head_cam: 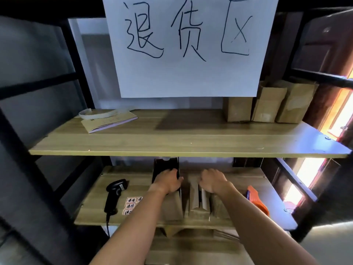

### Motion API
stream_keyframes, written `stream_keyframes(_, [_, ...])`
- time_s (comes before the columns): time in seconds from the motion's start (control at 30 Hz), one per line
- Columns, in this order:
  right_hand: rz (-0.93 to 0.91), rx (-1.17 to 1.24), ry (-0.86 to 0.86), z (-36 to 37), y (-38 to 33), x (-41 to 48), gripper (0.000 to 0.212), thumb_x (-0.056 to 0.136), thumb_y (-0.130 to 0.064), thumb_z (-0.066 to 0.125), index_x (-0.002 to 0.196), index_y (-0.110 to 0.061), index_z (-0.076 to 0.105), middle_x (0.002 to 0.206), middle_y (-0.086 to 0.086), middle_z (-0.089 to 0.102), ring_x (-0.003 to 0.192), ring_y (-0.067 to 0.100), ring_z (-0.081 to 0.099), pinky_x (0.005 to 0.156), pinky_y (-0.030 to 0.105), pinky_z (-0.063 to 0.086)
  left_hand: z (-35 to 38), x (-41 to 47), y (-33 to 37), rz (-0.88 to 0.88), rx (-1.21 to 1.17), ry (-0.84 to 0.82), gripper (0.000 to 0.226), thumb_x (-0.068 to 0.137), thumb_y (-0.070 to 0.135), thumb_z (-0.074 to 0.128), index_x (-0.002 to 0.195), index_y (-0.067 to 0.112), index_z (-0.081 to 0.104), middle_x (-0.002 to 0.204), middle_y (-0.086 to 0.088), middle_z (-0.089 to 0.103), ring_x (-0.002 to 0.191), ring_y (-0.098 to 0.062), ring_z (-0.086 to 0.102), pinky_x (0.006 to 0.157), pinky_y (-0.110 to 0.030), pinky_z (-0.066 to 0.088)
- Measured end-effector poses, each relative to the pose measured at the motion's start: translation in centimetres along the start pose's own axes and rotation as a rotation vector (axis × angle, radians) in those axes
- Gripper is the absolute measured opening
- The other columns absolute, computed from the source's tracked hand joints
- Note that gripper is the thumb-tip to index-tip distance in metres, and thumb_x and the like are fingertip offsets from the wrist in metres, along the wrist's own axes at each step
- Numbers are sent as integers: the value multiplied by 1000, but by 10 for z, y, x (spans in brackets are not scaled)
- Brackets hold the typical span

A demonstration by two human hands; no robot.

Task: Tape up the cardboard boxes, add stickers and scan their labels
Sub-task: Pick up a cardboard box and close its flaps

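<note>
Both forearms are reaching to twelve o'clock, left hand [168, 181] and right hand [213, 180] pressing flat, grasping nothing, on an untaped cardboard box [194, 203], while scanner [114, 196] and stickers [131, 205] are lying unused at nine o'clock.

Warehouse returns area — metal shelving [80, 60], handwritten sign [189, 44], cardboard boxes [267, 106], barcode scanner [114, 194] — packing station.
</note>
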State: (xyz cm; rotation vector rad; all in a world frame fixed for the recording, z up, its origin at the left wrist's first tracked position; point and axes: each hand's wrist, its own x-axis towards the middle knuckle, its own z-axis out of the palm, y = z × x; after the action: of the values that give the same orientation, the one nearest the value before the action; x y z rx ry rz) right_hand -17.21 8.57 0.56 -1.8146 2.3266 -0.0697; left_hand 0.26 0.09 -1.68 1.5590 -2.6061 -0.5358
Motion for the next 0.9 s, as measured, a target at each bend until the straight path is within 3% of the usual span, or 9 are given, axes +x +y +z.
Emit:
stream_keyframes(0.27, [-8,16,-30,3,-4,-8,37,99,-35,46,111,-10,69,115,13,69,105,33,65,85,37,49,3,-2,-4,0,-3,-15,40,103,45,43,122,15,62,123,-12,66,110,-31,62,94,-43,51])
stream_keyframes(0.43, [-18,11,-64,12,-3,-9,34,100,-35,47,104,-10,70,105,12,70,83,26,57,77,34,45,8,-9,-1,-7,-37,-7,45,104,47,39,127,15,59,126,-12,64,113,-31,61,99,-45,49])
stream_keyframes(0.57, [-11,31,-68,16,-7,-9,37,100,-35,45,109,-9,69,112,14,68,98,33,63,81,35,46,10,-13,2,19,-40,-3,47,105,48,38,129,14,58,129,-13,62,116,-31,59,98,-44,48])
stream_keyframes(0.73, [-30,58,-80,25,-10,-7,34,101,-38,46,104,-13,68,111,13,67,95,29,59,80,34,42,16,-12,3,31,-38,8,51,104,51,36,133,14,56,134,-14,60,121,-33,57,99,-43,47])
stream_keyframes(0.9, [-29,168,-74,36,-15,-3,30,99,-33,48,101,-11,68,97,7,63,89,24,57,76,31,39,12,-16,1,52,-69,146,50,105,43,43,143,12,52,134,-13,63,125,-32,57,99,-38,46])
